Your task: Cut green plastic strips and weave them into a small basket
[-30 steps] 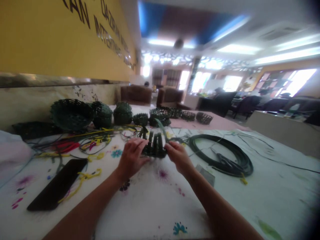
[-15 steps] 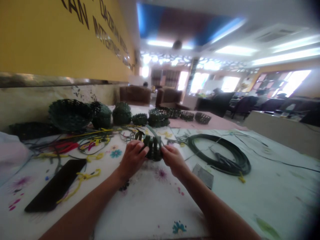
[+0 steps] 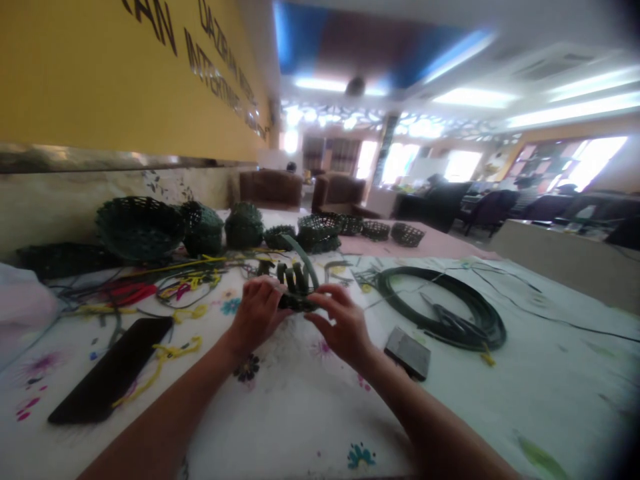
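Observation:
A small, partly woven basket of dark green strips [image 3: 296, 279] is between my hands, over the middle of the table. Several of its strips stand up, and one longer strip [image 3: 304, 257] arcs above it. My left hand [image 3: 257, 310] grips its left side with curled fingers. At the right edge, my right hand [image 3: 344, 321] has its fingertips on the piece, with the thumb just below them. The fingers partly hide the lower weave.
Finished woven baskets [image 3: 140, 227] line the back of the table. A coil of green strip [image 3: 440, 277] with scissors [image 3: 453, 320] on it lies right, near a grey block [image 3: 407, 352]. At left are a black flat object [image 3: 113, 373], yellow ties [image 3: 163, 363] and red-handled pliers [image 3: 131, 292].
The basket has been tipped, so its upright strips now point up and away. My right hand has shifted its hold lower, and the long strip now arcs more freely.

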Action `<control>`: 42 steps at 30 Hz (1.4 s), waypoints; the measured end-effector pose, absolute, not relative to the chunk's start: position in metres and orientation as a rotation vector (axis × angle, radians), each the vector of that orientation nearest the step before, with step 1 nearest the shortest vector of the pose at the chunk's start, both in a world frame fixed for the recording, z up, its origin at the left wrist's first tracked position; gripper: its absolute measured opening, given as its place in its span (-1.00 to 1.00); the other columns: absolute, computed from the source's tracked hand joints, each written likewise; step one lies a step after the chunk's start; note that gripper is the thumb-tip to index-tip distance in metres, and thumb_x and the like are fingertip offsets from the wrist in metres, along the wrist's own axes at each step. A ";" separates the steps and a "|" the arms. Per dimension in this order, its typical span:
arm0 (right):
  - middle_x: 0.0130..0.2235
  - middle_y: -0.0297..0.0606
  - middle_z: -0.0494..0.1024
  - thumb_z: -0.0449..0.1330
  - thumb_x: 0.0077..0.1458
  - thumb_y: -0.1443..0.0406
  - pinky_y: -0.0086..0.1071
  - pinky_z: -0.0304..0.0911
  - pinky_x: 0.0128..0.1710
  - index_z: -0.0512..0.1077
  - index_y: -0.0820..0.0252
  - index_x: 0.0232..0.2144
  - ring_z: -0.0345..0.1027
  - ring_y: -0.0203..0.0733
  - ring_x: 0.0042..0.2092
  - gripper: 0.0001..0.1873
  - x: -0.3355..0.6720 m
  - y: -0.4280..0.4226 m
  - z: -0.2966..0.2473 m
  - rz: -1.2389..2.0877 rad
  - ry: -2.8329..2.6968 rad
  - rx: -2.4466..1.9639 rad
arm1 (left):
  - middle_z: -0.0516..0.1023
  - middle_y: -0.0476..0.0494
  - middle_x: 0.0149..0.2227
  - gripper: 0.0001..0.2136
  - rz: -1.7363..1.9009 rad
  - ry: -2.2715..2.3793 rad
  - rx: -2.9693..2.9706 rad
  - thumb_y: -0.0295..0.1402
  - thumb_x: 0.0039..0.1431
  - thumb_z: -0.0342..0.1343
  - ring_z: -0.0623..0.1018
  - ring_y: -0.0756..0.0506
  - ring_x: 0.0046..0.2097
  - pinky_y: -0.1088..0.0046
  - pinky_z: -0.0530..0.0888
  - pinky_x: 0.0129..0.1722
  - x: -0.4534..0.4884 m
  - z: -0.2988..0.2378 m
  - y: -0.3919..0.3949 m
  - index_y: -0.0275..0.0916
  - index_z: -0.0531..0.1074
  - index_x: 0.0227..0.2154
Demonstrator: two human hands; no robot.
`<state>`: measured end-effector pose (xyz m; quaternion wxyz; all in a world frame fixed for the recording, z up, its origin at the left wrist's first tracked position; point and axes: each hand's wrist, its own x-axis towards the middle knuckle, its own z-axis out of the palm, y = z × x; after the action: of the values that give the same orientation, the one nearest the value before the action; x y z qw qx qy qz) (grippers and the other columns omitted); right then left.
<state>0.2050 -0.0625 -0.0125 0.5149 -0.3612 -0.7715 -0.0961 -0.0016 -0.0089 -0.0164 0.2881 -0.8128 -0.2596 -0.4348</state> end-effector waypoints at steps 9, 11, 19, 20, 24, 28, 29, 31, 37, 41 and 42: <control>0.07 -0.10 0.39 0.09 0.24 0.46 -0.39 0.36 -0.41 0.30 -0.11 0.20 0.41 -0.14 -0.20 -0.46 0.201 -0.045 -0.040 -0.964 -2.060 -1.082 | 0.46 -0.29 -0.25 -0.79 -1.161 -0.724 -2.183 -0.24 0.24 0.12 0.39 -0.26 -0.08 0.16 0.34 -0.03 0.004 -0.021 -0.012 -0.32 0.39 -0.24; 0.00 -0.11 0.41 0.10 0.26 0.41 -0.41 0.35 -0.41 0.31 -0.04 0.19 0.41 -0.16 -0.23 -0.51 0.204 -0.042 -0.040 -0.957 -2.003 -1.081 | 0.47 -0.29 -0.20 -0.76 -1.172 -0.737 -2.175 -0.24 0.23 0.13 0.39 -0.26 -0.03 0.14 0.32 0.03 0.004 -0.019 -0.014 -0.31 0.40 -0.17; -0.08 -0.11 0.41 0.17 0.23 0.28 -0.39 0.38 -0.39 0.38 0.13 0.10 0.40 -0.17 -0.26 -0.62 0.213 -0.043 -0.028 -0.717 -1.915 -1.184 | 0.46 -0.34 0.07 -0.47 -1.186 -0.832 -2.205 -0.15 0.17 0.20 0.36 -0.31 0.15 0.09 0.24 0.16 -0.002 -0.016 -0.009 -0.28 0.29 0.13; -0.08 -0.11 0.42 0.17 0.23 0.27 -0.38 0.38 -0.38 0.37 0.14 0.11 0.40 -0.16 -0.27 -0.61 0.213 -0.046 -0.025 -0.688 -1.940 -1.166 | 0.45 -0.33 0.09 -0.47 -1.195 -0.812 -2.212 -0.14 0.17 0.20 0.35 -0.31 0.16 0.08 0.24 0.17 -0.002 -0.016 -0.009 -0.26 0.29 0.14; -0.09 -0.11 0.43 0.16 0.24 0.25 -0.33 0.40 -0.35 0.28 0.12 0.18 0.39 -0.15 -0.27 -0.53 0.212 -0.059 -0.009 -0.598 -2.010 -1.093 | 0.41 -0.34 0.10 -0.44 -1.259 -0.783 -2.246 -0.09 0.14 0.21 0.32 -0.33 0.19 0.02 0.21 0.21 -0.002 -0.012 -0.012 -0.22 0.28 0.15; -0.11 -0.12 0.45 0.16 0.26 0.20 -0.36 0.36 -0.39 0.26 0.13 0.20 0.37 -0.16 -0.28 -0.51 0.212 -0.065 -0.003 -0.580 -2.049 -1.088 | 0.40 -0.36 0.04 -0.43 -1.272 -0.761 -2.313 -0.13 0.10 0.25 0.32 -0.35 0.16 -0.01 0.23 0.20 -0.001 -0.008 -0.016 -0.28 0.29 0.10; -0.11 -0.12 0.45 0.16 0.25 0.20 -0.36 0.34 -0.41 0.27 0.14 0.19 0.37 -0.16 -0.30 -0.52 0.211 -0.065 -0.003 -0.579 -2.053 -1.106 | 0.40 -0.36 0.03 -0.45 -1.268 -0.754 -2.336 -0.15 0.10 0.25 0.32 -0.34 0.15 -0.01 0.24 0.19 -0.001 -0.008 -0.016 -0.30 0.29 0.09; -0.11 -0.12 0.46 0.16 0.25 0.20 -0.37 0.31 -0.44 0.29 0.14 0.18 0.36 -0.17 -0.32 -0.53 0.210 -0.064 -0.005 -0.584 -2.058 -1.146 | 0.39 -0.37 0.03 -0.47 -1.265 -0.744 -2.377 -0.18 0.11 0.25 0.32 -0.33 0.14 0.00 0.27 0.17 0.000 -0.009 -0.014 -0.31 0.27 0.07; -0.17 -0.18 0.46 0.17 0.25 0.20 -0.40 0.24 -0.48 0.38 0.12 0.02 0.36 -0.19 -0.34 -0.69 0.206 -0.058 -0.017 -0.632 -2.030 -1.157 | 0.37 -0.34 0.01 -0.54 -1.248 -0.711 -2.427 -0.23 0.13 0.24 0.32 -0.30 0.08 0.02 0.35 0.12 0.001 -0.012 -0.010 -0.30 0.25 0.01; -0.15 -0.14 0.48 0.13 0.28 0.18 -0.37 0.28 -0.43 0.32 0.18 0.02 0.40 -0.16 -0.28 -0.68 0.209 -0.054 -0.026 -0.620 -2.010 -1.098 | 0.39 -0.34 0.00 -0.55 -1.238 -0.733 -2.422 -0.25 0.11 0.26 0.32 -0.29 0.05 0.03 0.38 0.08 0.001 -0.011 -0.012 -0.29 0.26 -0.01; -0.14 -0.14 0.48 0.13 0.28 0.17 -0.37 0.29 -0.41 0.30 0.19 0.04 0.40 -0.15 -0.27 -0.66 0.210 -0.053 -0.027 -0.615 -2.009 -1.090 | 0.39 -0.34 0.00 -0.55 -1.240 -0.738 -2.422 -0.25 0.11 0.26 0.32 -0.29 0.05 0.03 0.38 0.08 0.001 -0.011 -0.013 -0.28 0.26 -0.01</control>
<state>0.2098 -0.0530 -0.0271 0.3776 -0.4265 -0.7859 -0.2406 0.0011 -0.0128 -0.0106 0.1604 -0.8480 -0.2583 -0.4341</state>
